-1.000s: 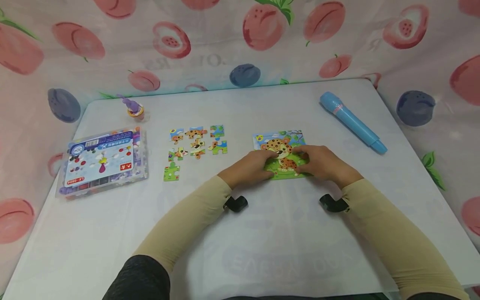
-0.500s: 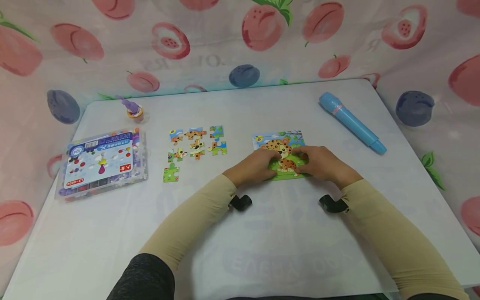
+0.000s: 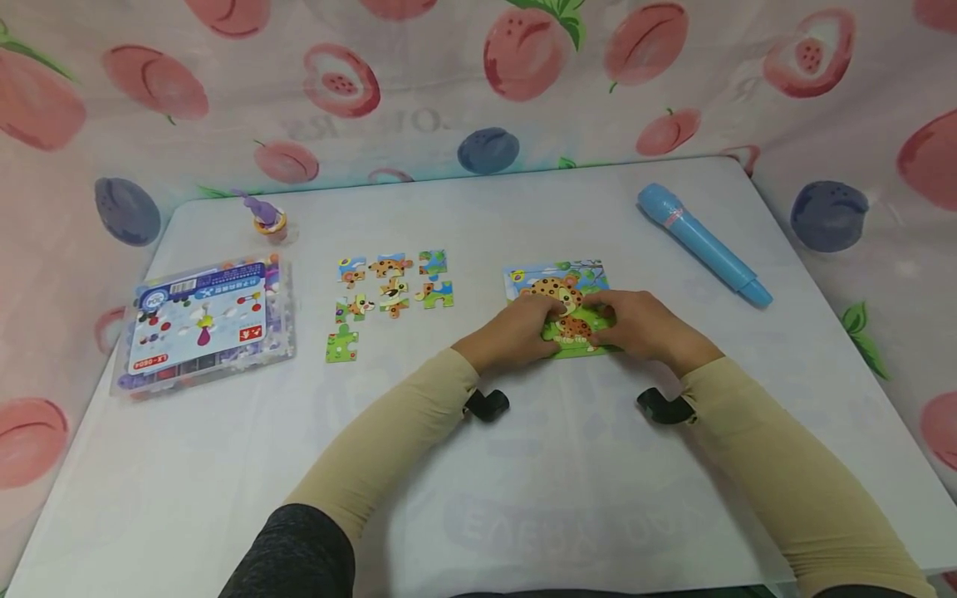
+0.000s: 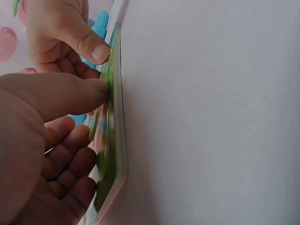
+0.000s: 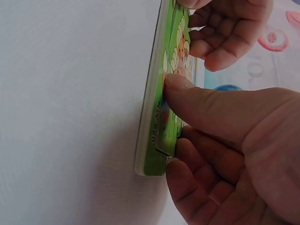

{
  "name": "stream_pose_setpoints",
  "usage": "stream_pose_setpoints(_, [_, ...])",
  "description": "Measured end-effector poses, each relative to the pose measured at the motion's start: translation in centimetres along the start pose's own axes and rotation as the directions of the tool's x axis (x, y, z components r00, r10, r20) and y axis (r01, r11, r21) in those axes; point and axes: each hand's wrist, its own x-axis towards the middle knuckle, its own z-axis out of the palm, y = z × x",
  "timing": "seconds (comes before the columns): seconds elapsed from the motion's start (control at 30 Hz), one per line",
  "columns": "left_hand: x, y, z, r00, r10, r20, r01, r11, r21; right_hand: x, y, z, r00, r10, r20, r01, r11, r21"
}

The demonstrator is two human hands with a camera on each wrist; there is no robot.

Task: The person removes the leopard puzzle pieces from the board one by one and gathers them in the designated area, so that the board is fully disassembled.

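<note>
A small leopard jigsaw board (image 3: 568, 270) lies on the white table between both hands. My left hand (image 3: 516, 334) bends over its left and middle part, thumb at the lower edge. In the left wrist view, a thin green puzzle piece (image 4: 94, 124) stands slightly raised between thumb and index finger of that hand. My right hand (image 3: 646, 328) grips the board's right end, its thumb on the green lower strip and other fingers curled by the corner. Several loose puzzle pieces (image 3: 394, 291) with parts of the same leopard picture lie to the left in rough rows.
At the far left stands a clear plastic box (image 3: 202, 324) with a blue label. Behind it is a small purple-topped toy (image 3: 265, 214). A blue microphone-shaped stick (image 3: 703, 242) lies at the back right. A fruit-print curtain (image 3: 419, 75) hangs behind the table (image 3: 583, 490).
My left hand has slid a little to the right across the leopard board, covering more of its middle. The right hand, the board and the loose pieces have stayed in place.
</note>
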Motion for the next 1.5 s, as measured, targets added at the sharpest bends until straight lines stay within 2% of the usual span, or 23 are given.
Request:
stream_pose_setpoints(0.43, [-0.2,0.2,-0.1,1.0,0.014,-0.014,-0.015,0.997,-0.079,0.0,0.0,0.0,1.0,0.001,0.005,-0.001,1.0,-0.004])
stream_pose_setpoints(0.93, [-0.7,-0.2,-0.8,0.999,-0.031,-0.007,0.03,0.992,-0.125,0.0,0.1,0.0,1.0,0.001,0.008,-0.001,1.0,-0.004])
stream_pose_setpoints(1.07, [-1.2,-0.6,-1.0,1.0,-0.02,-0.021,0.017,0.991,-0.133,0.1,0.1,0.1,1.0,-0.007,0.006,0.007,1.0,-0.006])
stream_pose_setpoints(1.33, [-2.7,-1.5,-1.7,0.997,-0.003,-0.072,-0.004,0.995,-0.097,0.1,0.1,0.1,1.0,-0.006,0.008,0.006,1.0,-0.005])
stream_pose_setpoints(1.5, [-3.8,-2.0,-2.3,0.996,-0.018,-0.091,0.009,0.995,-0.101,0.1,0.1,0.1,1.0,0.002,0.006,-0.002,1.0,-0.013])
